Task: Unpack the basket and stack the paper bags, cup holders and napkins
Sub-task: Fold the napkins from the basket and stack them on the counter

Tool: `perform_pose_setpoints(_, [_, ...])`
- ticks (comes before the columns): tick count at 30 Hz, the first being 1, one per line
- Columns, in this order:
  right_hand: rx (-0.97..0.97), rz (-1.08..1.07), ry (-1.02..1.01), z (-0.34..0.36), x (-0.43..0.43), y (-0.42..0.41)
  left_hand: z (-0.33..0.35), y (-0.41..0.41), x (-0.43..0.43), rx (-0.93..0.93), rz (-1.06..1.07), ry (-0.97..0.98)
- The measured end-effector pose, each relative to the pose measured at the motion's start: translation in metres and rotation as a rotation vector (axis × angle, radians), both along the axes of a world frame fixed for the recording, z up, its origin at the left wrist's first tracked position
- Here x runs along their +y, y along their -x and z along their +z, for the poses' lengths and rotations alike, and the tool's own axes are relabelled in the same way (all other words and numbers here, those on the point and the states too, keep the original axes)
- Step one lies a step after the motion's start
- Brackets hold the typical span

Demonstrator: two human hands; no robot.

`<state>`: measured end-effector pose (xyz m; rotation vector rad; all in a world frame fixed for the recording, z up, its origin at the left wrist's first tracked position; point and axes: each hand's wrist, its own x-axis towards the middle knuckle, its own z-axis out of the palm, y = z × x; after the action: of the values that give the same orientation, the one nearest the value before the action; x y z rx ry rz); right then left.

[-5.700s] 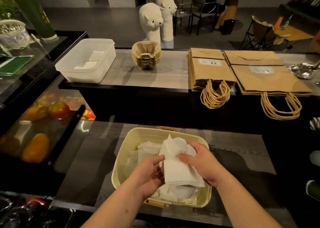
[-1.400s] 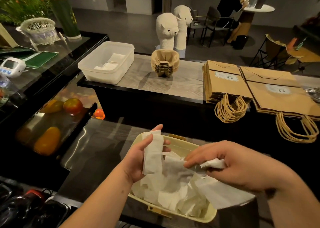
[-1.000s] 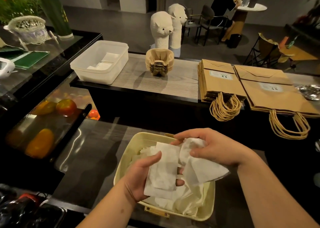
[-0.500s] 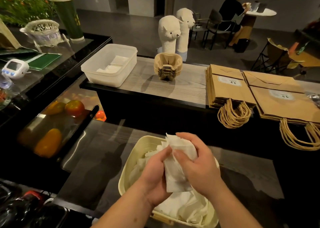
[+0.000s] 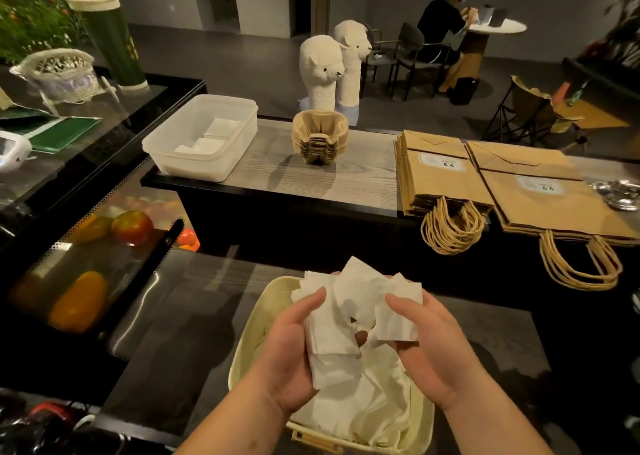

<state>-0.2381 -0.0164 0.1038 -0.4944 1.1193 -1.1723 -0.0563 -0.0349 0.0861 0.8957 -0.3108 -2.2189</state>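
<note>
A cream basket (image 5: pixel 252 330) sits on the near counter with loose white napkins (image 5: pixel 374 406) in it. Above it my left hand (image 5: pixel 294 354) holds a bundle of folded napkins (image 5: pixel 332 330), thumb on top. My right hand (image 5: pixel 429 347) pinches another folded napkin (image 5: pixel 398 312) beside that bundle. On the raised shelf behind stand a white tub (image 5: pixel 204 143) with a few napkins, a stack of brown cup holders (image 5: pixel 320 139), and two piles of kraft paper bags (image 5: pixel 440 177) (image 5: pixel 554 198) with rope handles.
Two alpaca figures (image 5: pixel 322 70) stand behind the cup holders. A glass display case (image 5: pixel 90 247) with fruit is on the left, a wicker basket (image 5: pixel 59 74) and green cylinder (image 5: pixel 110 39) beyond it. A person sits at a far table (image 5: pixel 440 35).
My hands have drawn slightly apart and lifted a little; the napkins that were bunched between them are now split, a bundle in the left and one in the right.
</note>
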Motion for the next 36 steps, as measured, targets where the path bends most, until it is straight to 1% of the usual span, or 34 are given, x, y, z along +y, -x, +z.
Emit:
perform_pose_setpoints(5, [0.0,-0.023,-0.021,-0.007,0.0,0.004,-0.001,0.001,0.005,-0.066,0.061,-0.068])
perform_pose_setpoints(7, [0.067,-0.06,0.013,-0.006,-0.001,0.004,-0.003,0.001,0.005,-0.125,0.117,-0.075])
perform_pose_setpoints(8, [0.168,-0.074,0.058,-0.004,-0.002,0.005,-0.004,0.0,0.004,-0.159,0.14,-0.077])
perform_pose_setpoints(9, [0.309,-0.068,0.125,-0.001,-0.002,0.006,-0.006,0.0,0.004,-0.185,0.15,-0.071])
perform_pose_setpoints(11, [0.572,0.036,0.295,0.008,-0.002,0.005,-0.005,-0.001,0.005,-0.195,0.132,-0.048])
perform_pose_setpoints(12, [0.647,0.127,0.363,0.012,-0.001,0.004,-0.004,-0.001,0.005,-0.177,0.1,-0.042])
perform_pose_setpoints(14, [0.676,0.31,0.419,0.016,0.002,0.002,0.001,0.002,0.008,-0.13,0.026,-0.045])
perform_pose_setpoints(16, [0.636,0.377,0.416,0.014,0.003,0.002,0.005,0.004,0.01,-0.074,-0.008,-0.057])
perform_pose_setpoints(19, [0.472,0.31,0.361,0.011,0.005,0.005,0.005,0.002,0.01,-0.029,-0.024,-0.053])
perform_pose_setpoints(22, [0.273,0.233,0.28,0.003,0.005,0.008,0.002,0.001,0.01,-0.027,-0.035,-0.022])
perform_pose_setpoints(24, [0.073,0.19,0.204,-0.002,0.005,0.009,0.001,0.0,0.01,-0.039,-0.043,0.002])
perform_pose_setpoints(27, [-0.342,0.119,0.113,-0.006,0.004,0.013,-0.002,-0.002,0.012,-0.09,-0.071,0.048])
perform_pose_setpoints(29, [-0.468,0.083,0.073,-0.007,0.003,0.017,-0.005,-0.003,0.013,-0.106,-0.085,0.093])
perform_pose_setpoints(31, [-0.496,0.056,0.024,-0.011,0.002,0.022,-0.006,-0.003,0.014,-0.116,-0.089,0.153])
perform_pose_setpoints(33, [-0.466,0.059,0.003,-0.011,0.002,0.023,-0.006,-0.002,0.015,-0.138,-0.1,0.205])
perform_pose_setpoints(36, [-0.296,0.103,0.031,-0.007,0.004,0.022,-0.007,-0.002,0.017,-0.111,-0.117,0.243])
